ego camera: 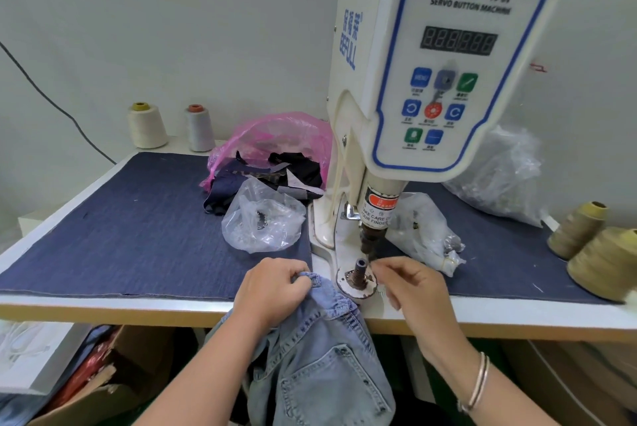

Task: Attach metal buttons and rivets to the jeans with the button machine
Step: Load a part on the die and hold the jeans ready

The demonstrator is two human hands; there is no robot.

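At table edge, faded light-blue jeans (320,356), bunched.

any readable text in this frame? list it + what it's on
"SERVO BUTTON MACHINE", under a line of Chinese characters: top of the button machine front panel.
"BEFULL", vertical, beside blue Chinese characters: machine's left side.
"WARNING", partly cut off: red sticker on the ram.
"TAKE CARE O… YOUR FINGE…", cut off at the edge: below that sticker.
Digital display: unlit, no number readable.
Captions under the panel buttons: too small to read.

4 thread cones (147,125), 4 plastic bags (263,215)
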